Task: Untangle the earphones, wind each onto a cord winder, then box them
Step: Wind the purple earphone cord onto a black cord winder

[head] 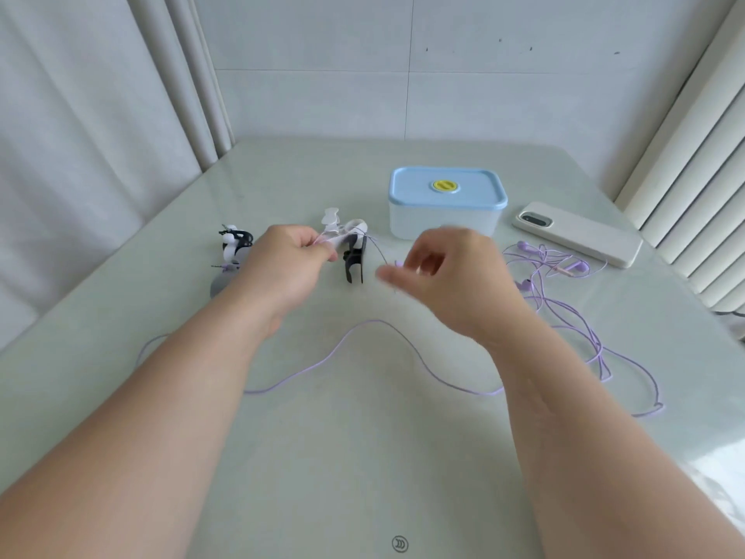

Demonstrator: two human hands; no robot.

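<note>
My left hand (288, 258) pinches a white cord winder (336, 229) with purple cord on it, held just above the table. My right hand (439, 268) is blurred to its right with fingers loosely curled; a thin purple strand runs from the winder toward its fingertips. A long purple earphone cable (379, 322) loops across the table under both forearms. A tangled purple earphone set (552, 268) lies at the right. A black winder (354, 262) lies between my hands. A black-and-white winder (234, 242) with cord lies at the left.
A clear box with a blue lid and yellow knob (447, 195) stands closed behind my right hand. A phone in a white case (576, 234) lies to its right. Curtains hang at the left and right of the pale green table (363, 457).
</note>
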